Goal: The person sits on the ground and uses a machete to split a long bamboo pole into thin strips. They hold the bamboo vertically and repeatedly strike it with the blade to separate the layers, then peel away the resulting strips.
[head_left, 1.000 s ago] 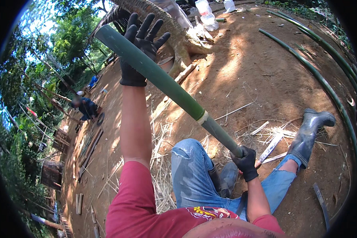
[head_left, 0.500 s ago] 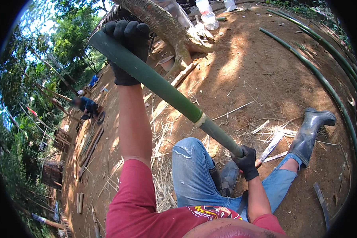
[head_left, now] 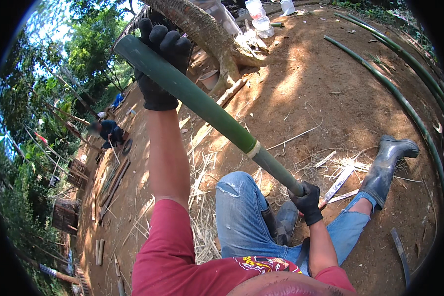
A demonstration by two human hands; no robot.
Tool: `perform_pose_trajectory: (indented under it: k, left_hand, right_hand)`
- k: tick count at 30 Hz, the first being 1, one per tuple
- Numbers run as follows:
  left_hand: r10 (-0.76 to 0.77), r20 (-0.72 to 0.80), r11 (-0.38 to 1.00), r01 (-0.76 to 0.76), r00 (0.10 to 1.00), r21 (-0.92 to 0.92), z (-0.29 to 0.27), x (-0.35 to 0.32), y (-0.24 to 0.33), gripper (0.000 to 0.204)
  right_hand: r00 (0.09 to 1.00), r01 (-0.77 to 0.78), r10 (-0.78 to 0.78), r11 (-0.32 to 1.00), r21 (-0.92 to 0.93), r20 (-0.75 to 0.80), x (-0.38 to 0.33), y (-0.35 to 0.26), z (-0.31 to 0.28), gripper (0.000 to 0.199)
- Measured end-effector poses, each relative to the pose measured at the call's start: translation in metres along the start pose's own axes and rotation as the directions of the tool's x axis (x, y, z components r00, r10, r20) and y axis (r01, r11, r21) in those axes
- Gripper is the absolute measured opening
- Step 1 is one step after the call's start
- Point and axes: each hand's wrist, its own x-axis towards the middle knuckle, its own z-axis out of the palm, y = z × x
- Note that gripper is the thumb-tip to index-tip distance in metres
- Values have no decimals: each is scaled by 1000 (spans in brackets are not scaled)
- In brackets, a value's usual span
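A person sitting on bare brown earth holds a long, thick green bamboo pole [head_left: 202,106] slanted across the view, its upper end high at the left and its lower end down near the lap. The left hand [head_left: 160,64], in a black work glove, is clenched around the pole close to its cut upper end, the arm stretched straight up in a red sleeve. The right hand [head_left: 308,201], also in a black glove, is closed around the pole's thinner lower part, just below a pale ring at a node. Beneath the pole lie the person's legs in torn blue jeans [head_left: 241,217], one ending in a dark grey rubber boot [head_left: 387,165] stretched out to the right. A flat pale blade or split strip [head_left: 338,183] rests on the ground just beside the right hand; which it is cannot be told. Dry straw and thin splinters [head_left: 202,197] are scattered around the knees. Several more long green bamboo poles [head_left: 404,106] curve along the ground at the far right, well apart from the hands. A rough grey tree trunk [head_left: 207,34] rises behind the left hand, with white plastic containers [head_left: 259,19] near its base. Another person in dark clothes [head_left: 108,132] crouches far off at the left.
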Motion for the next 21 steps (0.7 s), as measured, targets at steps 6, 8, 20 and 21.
perform_pose_trajectory:
  k: [6, 8, 20, 21]
  left_hand:
    - [-58, 214, 988, 86, 975, -126, -14, 13, 4, 14]
    - [-47, 195, 983, 80, 980, -165, -8, 14, 3, 13]
    - [0, 237, 955, 70, 972, -290, 1, 11, 0, 24]
    - [4, 230, 951, 68, 973, -302, 1, 10, -2, 24]
  right_hand:
    - [998, 63, -63, 998, -15, 7, 1, -4, -2, 27]
    - [998, 59, -59, 998, -20, 16, 2, -6, -3, 28]
    - [999, 37, -37, 999, 23, 8, 0, -5, -1, 28]
    - [1000, 27, -28, 999, 28, 9, 0, -6, -2, 28]
